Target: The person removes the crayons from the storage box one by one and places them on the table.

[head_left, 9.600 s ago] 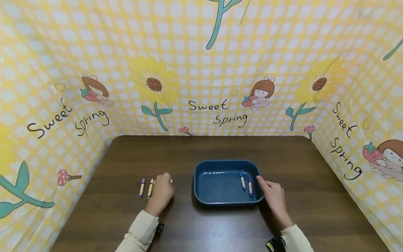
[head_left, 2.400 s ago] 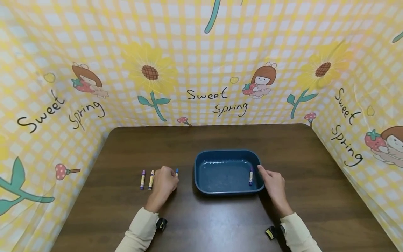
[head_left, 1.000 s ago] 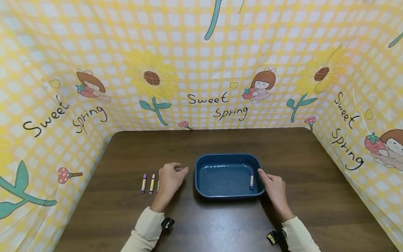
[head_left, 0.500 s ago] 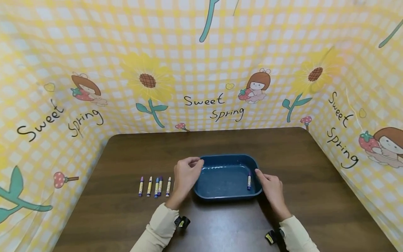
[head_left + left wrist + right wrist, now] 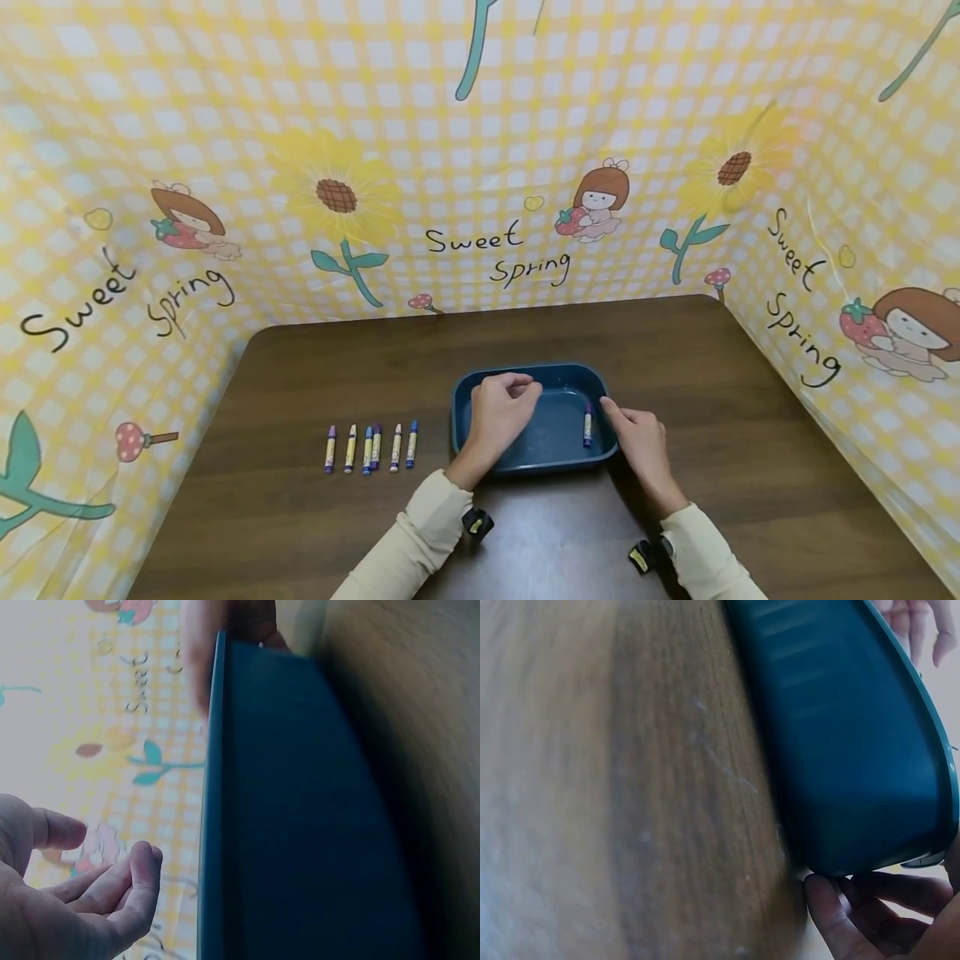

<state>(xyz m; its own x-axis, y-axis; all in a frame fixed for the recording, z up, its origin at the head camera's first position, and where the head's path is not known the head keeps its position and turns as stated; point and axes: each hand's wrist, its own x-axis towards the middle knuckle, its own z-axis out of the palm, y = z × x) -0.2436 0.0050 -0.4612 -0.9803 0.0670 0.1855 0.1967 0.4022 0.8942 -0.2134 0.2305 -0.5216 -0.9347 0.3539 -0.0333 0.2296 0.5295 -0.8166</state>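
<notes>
My left hand (image 5: pixel 504 415) is over the left part of a dark blue tray (image 5: pixel 525 465). In the left wrist view its thumb and fingers (image 5: pixel 142 881) are apart with nothing between them. My right hand (image 5: pixel 645 442) grips the tray's right end, thumb at the rim; in the right wrist view its fingers (image 5: pixel 832 911) are against the outer wall. One purple-tipped crayon (image 5: pixel 587 427) lies in the tray near that end. Left of the tray, several crayons lie in a row on the table, from a purple one (image 5: pixel 330 450) to a blue one (image 5: pixel 412 444).
The brown wooden table (image 5: pixel 360 367) carries the tray and the crayons. A yellow checked cloth (image 5: pixel 465 167) with flowers and cartoon figures hangs behind and at both sides. Black wrist devices (image 5: pixel 477 525) sit at the cuffs of the cream sleeves (image 5: pixel 420 533).
The blue crayon, in the tray earlier, now lies at the row's right end. My left hand has let go of it and moved right over the tray. My right hand has stayed.
</notes>
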